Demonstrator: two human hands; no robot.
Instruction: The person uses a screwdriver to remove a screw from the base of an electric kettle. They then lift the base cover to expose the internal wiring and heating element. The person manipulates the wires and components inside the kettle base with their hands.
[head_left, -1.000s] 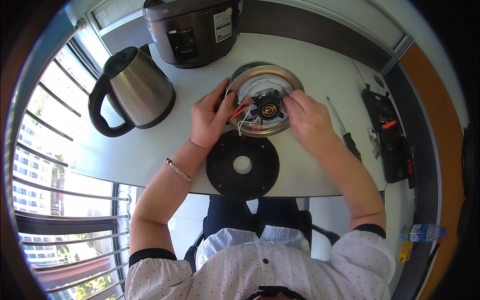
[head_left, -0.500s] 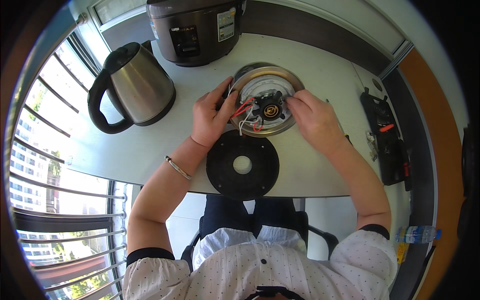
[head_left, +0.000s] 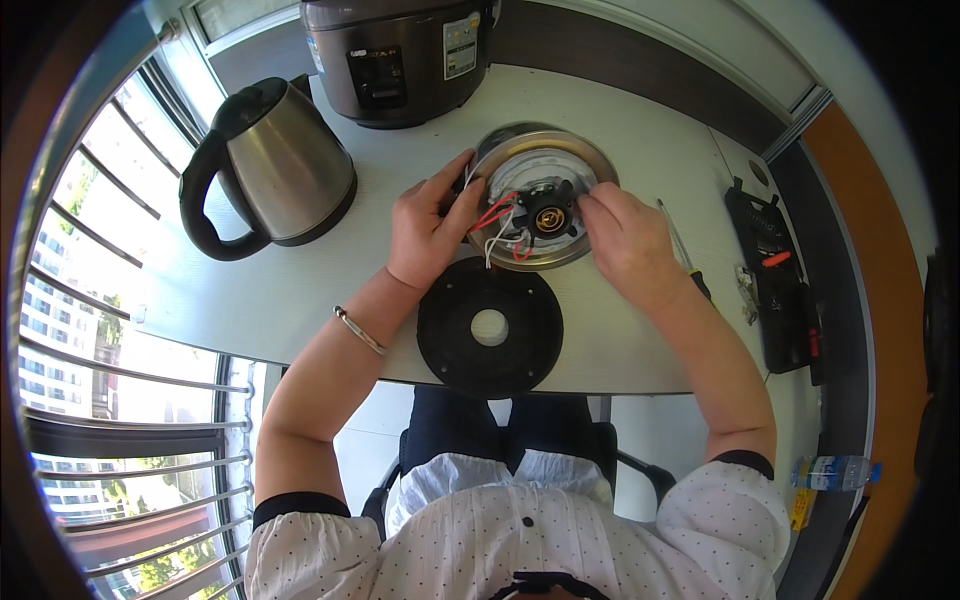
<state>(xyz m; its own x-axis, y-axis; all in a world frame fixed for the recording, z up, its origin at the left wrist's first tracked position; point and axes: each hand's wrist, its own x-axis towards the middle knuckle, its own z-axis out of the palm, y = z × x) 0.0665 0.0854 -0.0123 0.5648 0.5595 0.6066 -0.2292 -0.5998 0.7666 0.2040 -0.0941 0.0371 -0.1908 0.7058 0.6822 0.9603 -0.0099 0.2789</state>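
Note:
An upturned metal kettle body (head_left: 600, 150) lies on the table with its underside exposed. Inside its round rim sits a black coupler (head_left: 549, 219) with a brassy ring at its centre. Red and white wires (head_left: 492, 218) run out from the coupler's left side. My left hand (head_left: 428, 222) is closed around the left of the rim, thumb on the near side. At the right of the coupler my right hand (head_left: 628, 232) has its fingers pinched together over the rim; whatever they hold is hidden. Just below, a black ring-shaped base cover (head_left: 450, 330) lies flat near the table's front edge.
Another steel kettle (head_left: 290, 165) stands at the left, with a brown rice cooker (head_left: 410, 70) behind. A screwdriver (head_left: 697, 282) lies beyond my right hand, beside small metal parts (head_left: 746, 293) and a black tool case (head_left: 775, 270). A plastic bottle (head_left: 838, 472) is at lower right.
The whole view has shifted slightly, and more of the screwdriver shows beside my right hand. Both hands keep their places at the kettle body.

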